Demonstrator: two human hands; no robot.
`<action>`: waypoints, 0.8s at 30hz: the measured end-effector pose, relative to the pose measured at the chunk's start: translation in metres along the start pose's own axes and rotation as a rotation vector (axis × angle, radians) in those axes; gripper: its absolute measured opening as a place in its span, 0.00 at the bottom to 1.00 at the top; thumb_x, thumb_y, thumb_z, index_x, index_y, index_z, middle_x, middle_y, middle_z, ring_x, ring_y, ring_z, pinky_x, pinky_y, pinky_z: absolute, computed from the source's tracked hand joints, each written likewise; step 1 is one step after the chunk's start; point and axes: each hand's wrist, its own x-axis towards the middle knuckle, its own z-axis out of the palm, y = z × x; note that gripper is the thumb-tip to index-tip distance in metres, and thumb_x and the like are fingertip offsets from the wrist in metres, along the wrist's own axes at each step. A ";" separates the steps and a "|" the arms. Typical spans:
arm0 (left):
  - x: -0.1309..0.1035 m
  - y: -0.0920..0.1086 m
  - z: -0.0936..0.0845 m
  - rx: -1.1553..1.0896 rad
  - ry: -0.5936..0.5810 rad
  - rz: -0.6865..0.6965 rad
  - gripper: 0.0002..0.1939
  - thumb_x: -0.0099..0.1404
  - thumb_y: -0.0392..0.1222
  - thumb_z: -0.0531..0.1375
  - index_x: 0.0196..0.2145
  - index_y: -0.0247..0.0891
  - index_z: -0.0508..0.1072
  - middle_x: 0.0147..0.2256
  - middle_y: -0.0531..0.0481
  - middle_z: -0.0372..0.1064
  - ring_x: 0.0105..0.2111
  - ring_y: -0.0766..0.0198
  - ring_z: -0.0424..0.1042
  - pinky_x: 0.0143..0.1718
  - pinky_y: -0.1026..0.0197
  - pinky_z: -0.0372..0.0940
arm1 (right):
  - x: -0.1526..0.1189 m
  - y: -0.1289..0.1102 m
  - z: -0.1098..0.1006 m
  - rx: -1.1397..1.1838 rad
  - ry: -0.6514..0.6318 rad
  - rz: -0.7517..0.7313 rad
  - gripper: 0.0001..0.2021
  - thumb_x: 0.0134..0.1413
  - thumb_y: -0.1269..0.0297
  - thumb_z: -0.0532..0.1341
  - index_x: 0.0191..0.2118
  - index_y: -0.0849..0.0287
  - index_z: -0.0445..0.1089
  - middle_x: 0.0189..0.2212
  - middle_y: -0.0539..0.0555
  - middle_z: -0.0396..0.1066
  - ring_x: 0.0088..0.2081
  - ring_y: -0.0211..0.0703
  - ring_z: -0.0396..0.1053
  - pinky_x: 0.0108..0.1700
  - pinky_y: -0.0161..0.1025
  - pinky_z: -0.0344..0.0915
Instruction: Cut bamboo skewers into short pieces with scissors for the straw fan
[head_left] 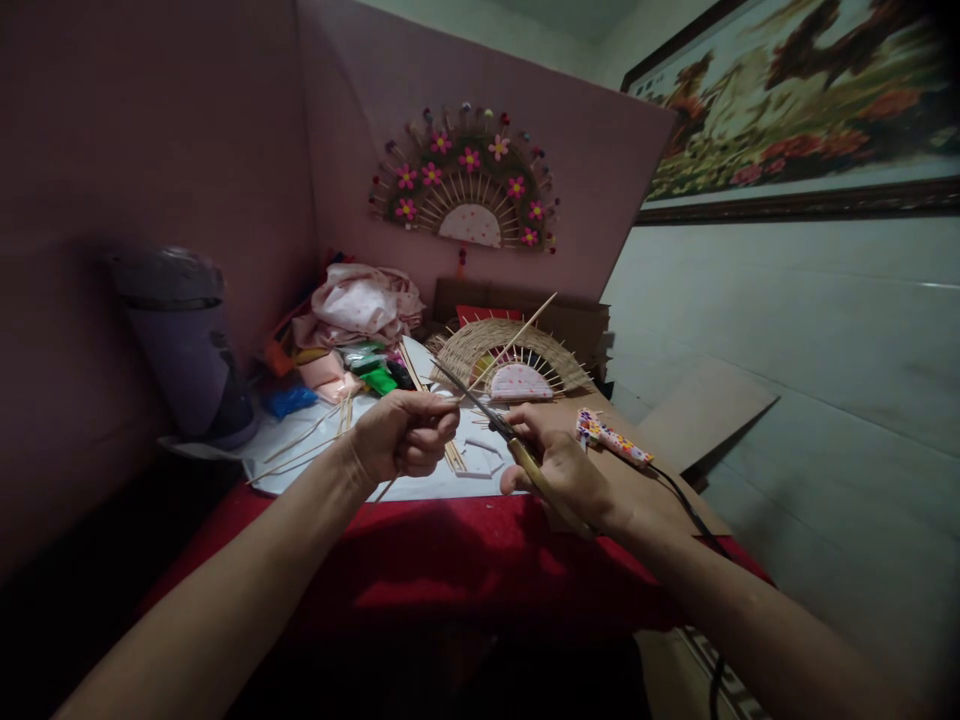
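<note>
My left hand is closed in a pinch around a thin bamboo stick, which slants up and away to the right. In my right hand is a pair of scissors with gold-coloured handles. Its blades point up and left and cross the stick just beyond my left fingertips; whether they touch it, I cannot tell. Behind both hands stands a half-round woven fan with stick ribs and a white, pink-spotted centre piece. Loose sticks lie on the white sheet left of my left hand.
A flower-patterned glue gun with a black cord lies on cardboard at the right. Coloured clay packets, bunched pink cloth and a purple container are at the left. A finished-looking flowered fan hangs on the pink panel behind.
</note>
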 end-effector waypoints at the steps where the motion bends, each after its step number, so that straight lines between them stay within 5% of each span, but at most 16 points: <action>1: 0.000 0.000 0.000 0.001 0.001 0.002 0.17 0.62 0.41 0.49 0.19 0.33 0.66 0.11 0.61 0.37 0.09 0.76 0.36 0.07 0.72 0.44 | 0.000 0.000 0.000 -0.011 0.008 -0.004 0.19 0.40 0.61 0.67 0.38 0.57 0.61 0.22 0.43 0.58 0.23 0.32 0.52 0.26 0.32 0.54; 7: 0.001 0.000 0.003 -0.004 0.063 0.008 0.18 0.62 0.41 0.48 0.18 0.33 0.65 0.11 0.61 0.37 0.10 0.76 0.35 0.07 0.73 0.42 | -0.002 -0.001 -0.006 -0.045 0.018 -0.004 0.20 0.39 0.60 0.68 0.40 0.57 0.64 0.26 0.45 0.65 0.26 0.34 0.59 0.30 0.32 0.58; 12: 0.000 0.008 0.005 -0.060 0.344 0.211 0.17 0.63 0.40 0.49 0.19 0.34 0.65 0.12 0.60 0.40 0.10 0.76 0.37 0.07 0.73 0.40 | 0.000 0.016 -0.013 -0.023 0.032 0.170 0.19 0.44 0.53 0.63 0.40 0.59 0.67 0.27 0.49 0.69 0.29 0.38 0.65 0.30 0.33 0.59; 16: 0.004 0.009 0.005 0.031 0.544 0.323 0.16 0.61 0.40 0.51 0.18 0.34 0.64 0.10 0.60 0.41 0.09 0.76 0.37 0.07 0.73 0.36 | 0.005 0.039 -0.014 -0.263 0.033 0.370 0.15 0.42 0.53 0.64 0.33 0.59 0.70 0.25 0.51 0.71 0.27 0.40 0.66 0.28 0.33 0.57; 24: 0.013 -0.001 0.011 0.303 0.620 0.441 0.13 0.56 0.43 0.57 0.19 0.34 0.65 0.09 0.60 0.46 0.09 0.77 0.39 0.08 0.71 0.35 | 0.010 0.032 0.006 -0.776 -0.054 0.302 0.09 0.44 0.65 0.58 0.33 0.62 0.70 0.33 0.59 0.73 0.34 0.46 0.68 0.32 0.36 0.55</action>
